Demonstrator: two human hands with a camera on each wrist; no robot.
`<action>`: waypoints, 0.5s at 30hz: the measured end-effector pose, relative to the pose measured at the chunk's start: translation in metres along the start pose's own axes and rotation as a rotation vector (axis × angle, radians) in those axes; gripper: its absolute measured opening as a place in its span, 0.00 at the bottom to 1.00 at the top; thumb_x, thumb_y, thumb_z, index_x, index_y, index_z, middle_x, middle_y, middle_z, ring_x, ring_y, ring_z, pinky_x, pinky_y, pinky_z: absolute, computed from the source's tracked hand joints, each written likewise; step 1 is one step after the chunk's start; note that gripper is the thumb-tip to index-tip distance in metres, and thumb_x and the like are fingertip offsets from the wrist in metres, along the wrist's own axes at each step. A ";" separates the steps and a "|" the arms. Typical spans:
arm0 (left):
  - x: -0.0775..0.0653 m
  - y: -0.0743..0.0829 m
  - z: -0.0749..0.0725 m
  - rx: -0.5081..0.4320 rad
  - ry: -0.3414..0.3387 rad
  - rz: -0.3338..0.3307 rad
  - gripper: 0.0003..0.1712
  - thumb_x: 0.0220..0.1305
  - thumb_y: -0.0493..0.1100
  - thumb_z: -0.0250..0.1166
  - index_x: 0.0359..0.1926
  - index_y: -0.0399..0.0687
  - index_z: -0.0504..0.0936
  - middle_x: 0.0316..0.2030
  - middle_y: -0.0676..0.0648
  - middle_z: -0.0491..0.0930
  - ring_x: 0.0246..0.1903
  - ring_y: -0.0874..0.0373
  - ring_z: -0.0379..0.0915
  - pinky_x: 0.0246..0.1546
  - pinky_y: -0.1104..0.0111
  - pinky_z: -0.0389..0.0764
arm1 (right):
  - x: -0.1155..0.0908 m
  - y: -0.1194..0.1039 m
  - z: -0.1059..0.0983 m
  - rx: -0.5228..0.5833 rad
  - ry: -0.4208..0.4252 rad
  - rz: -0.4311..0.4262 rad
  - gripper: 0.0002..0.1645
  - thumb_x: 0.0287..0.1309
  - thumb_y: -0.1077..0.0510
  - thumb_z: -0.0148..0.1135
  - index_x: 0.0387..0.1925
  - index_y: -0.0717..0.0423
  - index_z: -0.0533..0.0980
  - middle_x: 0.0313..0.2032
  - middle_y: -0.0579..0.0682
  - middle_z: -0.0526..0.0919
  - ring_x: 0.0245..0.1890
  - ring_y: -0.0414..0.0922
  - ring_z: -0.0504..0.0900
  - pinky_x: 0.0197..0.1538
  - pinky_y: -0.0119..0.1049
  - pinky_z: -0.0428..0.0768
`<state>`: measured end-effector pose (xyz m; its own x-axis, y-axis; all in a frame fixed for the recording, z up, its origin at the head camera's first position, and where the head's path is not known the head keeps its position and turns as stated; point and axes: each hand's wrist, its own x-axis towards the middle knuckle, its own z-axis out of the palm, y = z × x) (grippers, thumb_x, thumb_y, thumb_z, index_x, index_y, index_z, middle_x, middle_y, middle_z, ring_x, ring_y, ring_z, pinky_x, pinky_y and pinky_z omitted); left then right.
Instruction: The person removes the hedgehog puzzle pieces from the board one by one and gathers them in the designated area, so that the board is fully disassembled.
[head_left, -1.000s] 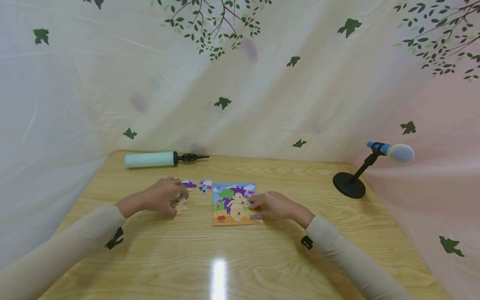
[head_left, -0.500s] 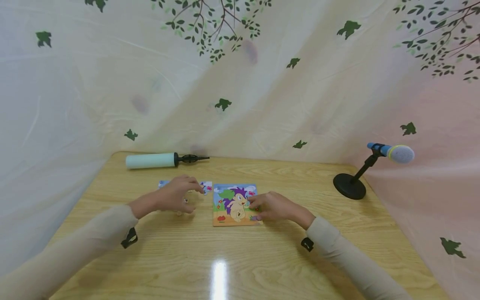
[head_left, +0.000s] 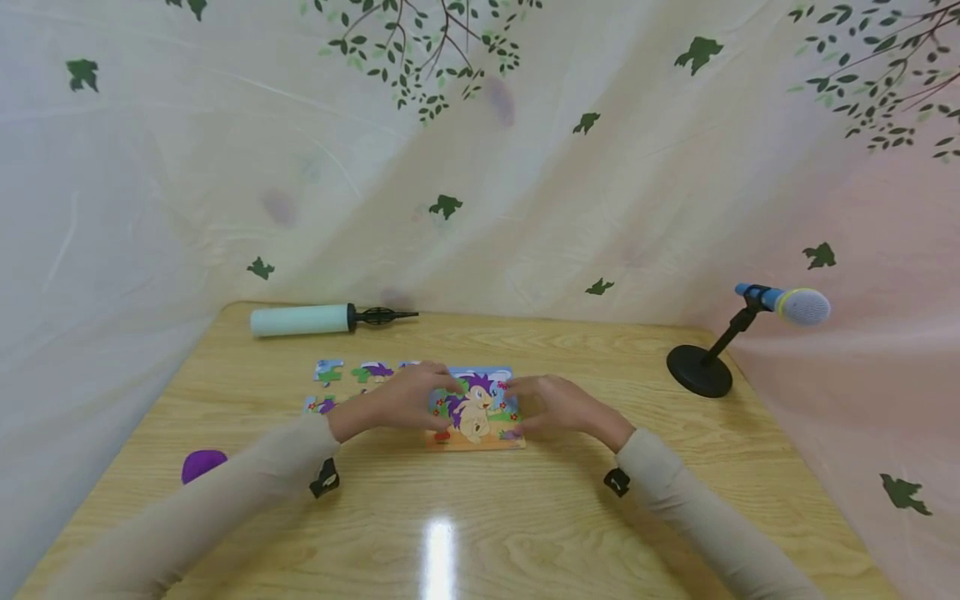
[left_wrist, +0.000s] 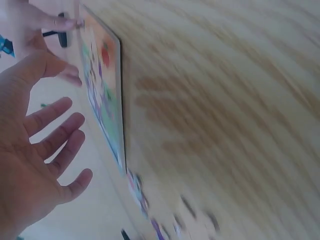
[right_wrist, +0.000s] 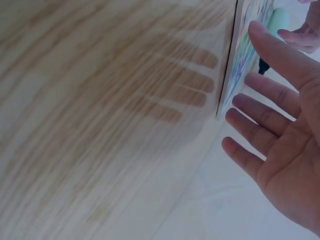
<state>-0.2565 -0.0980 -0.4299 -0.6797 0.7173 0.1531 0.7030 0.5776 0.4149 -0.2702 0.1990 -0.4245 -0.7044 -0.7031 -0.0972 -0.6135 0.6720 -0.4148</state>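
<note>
A square picture puzzle [head_left: 474, 412] of a purple-spined hedgehog lies flat on the table between my two hands. My left hand [head_left: 405, 398] is over its left edge, fingers spread; the left wrist view shows the palm with nothing in it. At the right edge, my right hand [head_left: 562, 406] has its fingers extended, and its palm [right_wrist: 295, 160] is bare in the right wrist view. Whether either hand touches the puzzle is hard to tell. Several loose jigsaw pieces [head_left: 328, 371] lie left of the puzzle, partly hidden behind the left hand and forearm.
A pale blue hand pump [head_left: 302, 321] with a black nozzle lies at the table's back left. On the right, a blue microphone [head_left: 802, 307] stands on a black round base [head_left: 699, 371]. A purple object [head_left: 202, 465] shows beside my left sleeve. A leaf-printed cloth hangs behind.
My left hand has moved right from the loose pieces to the puzzle's left edge, uncovering pieces and the purple object. My right hand has drawn slightly off the puzzle, its fingers straighter.
</note>
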 end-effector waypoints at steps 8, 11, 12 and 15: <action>0.022 0.014 0.021 0.057 -0.027 -0.063 0.26 0.58 0.52 0.72 0.55 0.47 0.85 0.50 0.45 0.83 0.49 0.49 0.77 0.53 0.54 0.78 | 0.004 0.006 0.004 -0.047 -0.014 -0.007 0.38 0.57 0.40 0.73 0.60 0.62 0.80 0.68 0.58 0.75 0.68 0.59 0.74 0.69 0.55 0.73; 0.026 0.018 0.025 0.067 -0.028 -0.068 0.27 0.57 0.52 0.72 0.56 0.46 0.84 0.50 0.44 0.83 0.50 0.47 0.77 0.54 0.52 0.78 | 0.004 0.008 0.005 -0.049 -0.013 -0.015 0.37 0.57 0.39 0.73 0.58 0.61 0.81 0.68 0.58 0.75 0.67 0.59 0.76 0.67 0.54 0.75; 0.027 0.018 0.027 0.066 -0.027 -0.073 0.28 0.57 0.53 0.72 0.57 0.46 0.84 0.51 0.44 0.83 0.50 0.47 0.77 0.54 0.51 0.78 | 0.004 0.008 0.006 -0.051 -0.014 -0.017 0.36 0.57 0.39 0.73 0.57 0.61 0.82 0.68 0.58 0.75 0.66 0.59 0.77 0.67 0.53 0.75; 0.032 0.019 0.032 0.054 -0.031 -0.086 0.30 0.57 0.54 0.73 0.58 0.46 0.83 0.53 0.44 0.82 0.53 0.46 0.76 0.56 0.48 0.77 | 0.004 0.007 0.005 -0.056 -0.017 -0.025 0.33 0.57 0.40 0.73 0.54 0.61 0.83 0.67 0.59 0.76 0.65 0.58 0.78 0.65 0.52 0.77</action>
<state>-0.2578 -0.0518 -0.4455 -0.7318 0.6754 0.0910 0.6533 0.6572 0.3759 -0.2758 0.1997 -0.4326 -0.6829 -0.7232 -0.1028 -0.6501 0.6659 -0.3660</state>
